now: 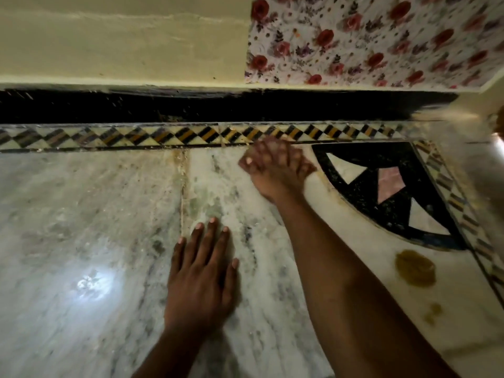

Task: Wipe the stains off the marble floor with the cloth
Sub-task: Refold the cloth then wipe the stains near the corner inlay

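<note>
A rose-patterned sheet (381,39) is hanging over the yellowish wall (122,42), above a black skirting strip (191,106).

Two hands, left (203,279) and right (275,167), and two brown stains, large (415,268) and small (433,312).

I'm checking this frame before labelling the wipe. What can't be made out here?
- Cloth: none clearly visible; the right hand is motion-blurred, so its grip is unclear.
- Shiny object at the right edge: cut off by the frame, unidentifiable.
- Floor under the flat left hand: hidden.
</note>
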The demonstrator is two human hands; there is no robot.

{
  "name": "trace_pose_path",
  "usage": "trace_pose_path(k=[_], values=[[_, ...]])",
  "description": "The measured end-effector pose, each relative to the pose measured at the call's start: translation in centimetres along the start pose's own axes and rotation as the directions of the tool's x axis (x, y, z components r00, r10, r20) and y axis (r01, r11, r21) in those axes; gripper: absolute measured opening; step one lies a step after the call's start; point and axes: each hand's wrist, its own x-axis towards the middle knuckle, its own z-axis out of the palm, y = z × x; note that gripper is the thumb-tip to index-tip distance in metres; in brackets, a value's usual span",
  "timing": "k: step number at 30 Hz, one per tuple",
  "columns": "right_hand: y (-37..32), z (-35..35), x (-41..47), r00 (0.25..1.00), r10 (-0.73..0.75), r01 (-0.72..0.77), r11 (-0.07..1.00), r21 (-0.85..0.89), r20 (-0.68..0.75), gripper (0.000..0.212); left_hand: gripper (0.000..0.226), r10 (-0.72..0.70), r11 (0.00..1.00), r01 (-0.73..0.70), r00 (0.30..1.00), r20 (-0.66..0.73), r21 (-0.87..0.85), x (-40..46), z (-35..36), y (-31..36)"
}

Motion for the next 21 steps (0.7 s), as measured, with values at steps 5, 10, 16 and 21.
trace_pose_path(k=[5, 10, 16, 21], values=[[5.7, 0.9, -6.2, 0.992, -0.127, 0.128, 0.991, -0.051, 0.019, 0.069, 0.066, -0.004, 1.0, 0.004, 1.0, 0.001, -0.003, 0.2, -0.4, -0.2], [8.4, 0.3, -3.7, 0.943, 0.313, -0.297, 0.945, 0.135, -0.111, 0.071, 0.066, 0.009, 1.0, -0.009, 1.0, 0.007, 0.009, 0.1, -0.2, -0.3], [8.4, 0.5, -6.9, 1.0, 0.016, -0.015, 0.999, 0.028, -0.027, 0.067, 0.067, 0.009, 1.0, -0.009, 1.0, 0.003, 0.0, 0.1, -0.9, 0.0], [15.0, 1.1, -10.1, 0.952, 0.29, -0.283, 0.956, 0.079, -0.102, 0.072, 0.066, -0.018, 1.0, 0.018, 0.999, 0.029, -0.006, 0.0, -1.2, 0.3]])
